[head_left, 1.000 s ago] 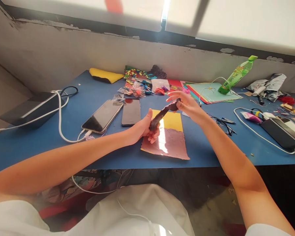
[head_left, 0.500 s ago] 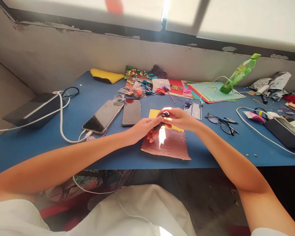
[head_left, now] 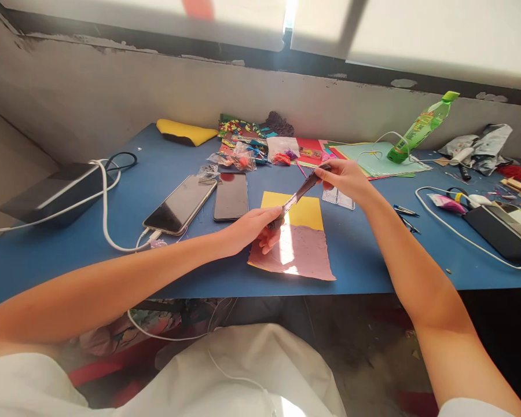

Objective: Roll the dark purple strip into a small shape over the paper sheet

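Note:
A strip of dark modelling clay (head_left: 304, 189) is stretched between my two hands, slanting up to the right. My left hand (head_left: 256, 229) grips its lower end. My right hand (head_left: 345, 178) pinches the upper end between thumb and fingers. Beneath the clay lies a yellow card (head_left: 307, 209). A rough pink layer (head_left: 310, 250), which looks like spread clay, covers the card's lower part. Bright sunlight falls across the card and the middle of the strip.
Two phones (head_left: 180, 205) (head_left: 231, 197) lie left of the card, one with a cable. A clear case (head_left: 338, 198) sits below my right hand. Farther back are coloured sheets (head_left: 384, 157), a tilted green bottle (head_left: 423, 127) and small bags (head_left: 238, 157). Dark boxes flank the table.
My right hand has pulled away from the left, up and to the right, drawing the bunched dark clay into a long strip. My left hand has stayed about where it was.

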A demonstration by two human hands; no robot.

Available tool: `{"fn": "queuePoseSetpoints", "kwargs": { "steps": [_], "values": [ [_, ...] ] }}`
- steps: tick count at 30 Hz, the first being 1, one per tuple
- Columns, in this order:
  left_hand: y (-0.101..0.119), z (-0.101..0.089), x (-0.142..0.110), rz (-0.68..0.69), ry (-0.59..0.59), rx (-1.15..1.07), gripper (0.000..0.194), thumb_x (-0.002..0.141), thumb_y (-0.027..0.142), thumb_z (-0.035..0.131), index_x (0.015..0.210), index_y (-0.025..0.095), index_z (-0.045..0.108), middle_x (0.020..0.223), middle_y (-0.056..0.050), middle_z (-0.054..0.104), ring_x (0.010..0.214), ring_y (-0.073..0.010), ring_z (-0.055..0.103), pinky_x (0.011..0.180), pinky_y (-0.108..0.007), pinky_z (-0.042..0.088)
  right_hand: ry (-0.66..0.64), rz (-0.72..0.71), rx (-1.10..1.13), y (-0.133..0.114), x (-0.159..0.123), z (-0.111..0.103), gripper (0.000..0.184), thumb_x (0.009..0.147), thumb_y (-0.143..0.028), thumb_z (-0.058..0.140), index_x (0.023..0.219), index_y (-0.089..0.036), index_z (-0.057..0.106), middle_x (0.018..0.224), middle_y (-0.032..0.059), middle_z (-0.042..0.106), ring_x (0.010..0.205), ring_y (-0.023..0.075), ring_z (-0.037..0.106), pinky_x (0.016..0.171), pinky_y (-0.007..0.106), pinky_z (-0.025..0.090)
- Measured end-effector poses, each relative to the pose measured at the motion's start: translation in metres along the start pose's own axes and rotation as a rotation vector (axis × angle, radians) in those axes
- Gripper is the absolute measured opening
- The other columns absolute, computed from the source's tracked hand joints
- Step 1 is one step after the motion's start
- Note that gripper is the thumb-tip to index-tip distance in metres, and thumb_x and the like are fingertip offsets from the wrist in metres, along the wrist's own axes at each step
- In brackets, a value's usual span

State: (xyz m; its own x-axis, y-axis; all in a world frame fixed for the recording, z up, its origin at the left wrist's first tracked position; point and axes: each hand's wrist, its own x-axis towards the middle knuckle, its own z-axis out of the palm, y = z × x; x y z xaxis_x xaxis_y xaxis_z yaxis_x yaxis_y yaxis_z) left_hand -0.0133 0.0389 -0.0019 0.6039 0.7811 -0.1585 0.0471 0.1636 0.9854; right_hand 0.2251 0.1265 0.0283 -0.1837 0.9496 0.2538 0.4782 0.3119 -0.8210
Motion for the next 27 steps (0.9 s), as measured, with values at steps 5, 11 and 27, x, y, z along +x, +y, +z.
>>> {"fn": "queuePoseSetpoints", "kwargs": {
  "steps": [5, 11, 27],
  "values": [
    [0.000, -0.001, 0.002, -0.029, -0.107, 0.044, 0.075, 0.083, 0.080, 0.015, 0.053, 0.018, 0.045, 0.043, -0.003, 0.049, 0.037, -0.0098, 0.044, 0.043, -0.024, 0.031, 0.161, -0.065, 0.072, -0.012, -0.005, -0.002, 0.040, 0.065, -0.056, 0.077, 0.076, -0.019, 0.066, 0.072, 0.0017, 0.062, 0.064, 0.0124, 0.055, 0.053, 0.025, 0.046],
    [0.001, -0.002, 0.004, 0.033, -0.121, -0.035, 0.077, 0.071, 0.090, 0.015, 0.067, 0.019, 0.045, 0.051, 0.000, 0.053, 0.039, -0.0115, 0.050, 0.044, -0.025, 0.030, -0.339, -0.175, 0.256, -0.041, -0.035, 0.037, 0.034, 0.077, -0.054, 0.067, 0.086, -0.022, 0.068, 0.108, 0.0071, 0.065, 0.096, 0.0186, 0.061, 0.073, 0.030, 0.054],
    [0.000, 0.000, 0.002, 0.017, -0.004, 0.001, 0.038, 0.093, 0.041, 0.043, 0.065, 0.017, 0.048, 0.046, 0.000, 0.056, 0.037, -0.0079, 0.048, 0.041, -0.021, 0.032, -0.372, -0.042, 0.326, -0.025, -0.028, 0.051, 0.047, 0.070, -0.062, 0.071, 0.080, -0.017, 0.060, 0.062, -0.0023, 0.057, 0.051, 0.0080, 0.053, 0.049, 0.025, 0.048]
  ]
}}
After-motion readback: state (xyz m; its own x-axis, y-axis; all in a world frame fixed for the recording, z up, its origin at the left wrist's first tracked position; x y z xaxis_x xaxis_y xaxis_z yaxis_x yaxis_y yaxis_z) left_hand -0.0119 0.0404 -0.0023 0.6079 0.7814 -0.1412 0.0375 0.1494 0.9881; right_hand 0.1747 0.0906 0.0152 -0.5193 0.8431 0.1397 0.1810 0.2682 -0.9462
